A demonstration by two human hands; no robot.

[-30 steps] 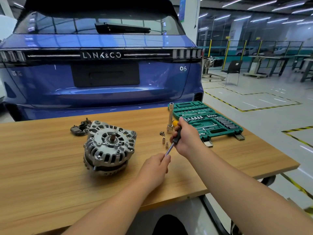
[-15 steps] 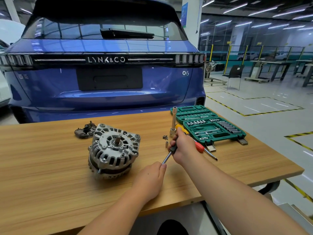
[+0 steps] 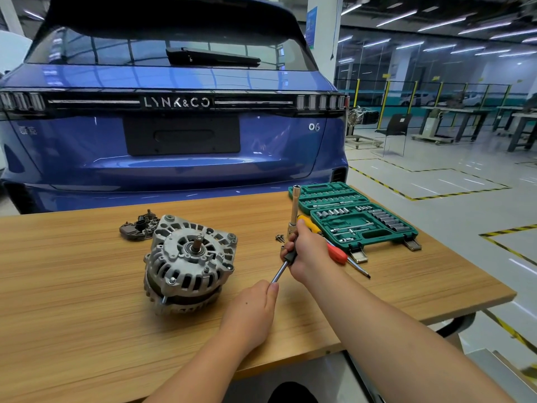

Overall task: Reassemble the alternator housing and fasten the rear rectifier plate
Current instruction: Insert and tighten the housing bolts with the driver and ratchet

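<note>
The silver alternator [image 3: 189, 264] lies tilted on the wooden table [image 3: 72, 301], shaft end up. Behind it on the left lies the dark rectifier plate [image 3: 139, 228]. My right hand [image 3: 308, 254] grips the black-and-yellow handle of a driver whose steel shaft [image 3: 279, 273] slants down toward me. My left hand [image 3: 252, 312] pinches the lower tip of that shaft, right of the alternator. A few small screws and sleeves [image 3: 280, 238] lie just beyond my right hand.
A tall socket extension [image 3: 294, 210] stands upright by the screws. An open green socket set case [image 3: 357, 218] sits at the table's right rear. A red-handled screwdriver [image 3: 345, 258] lies in front of it. A blue car [image 3: 174, 126] stands close behind the table.
My right hand has come slightly nearer with the driver, uncovering the red-handled screwdriver. My left hand stays on the shaft tip. The alternator has not moved.
</note>
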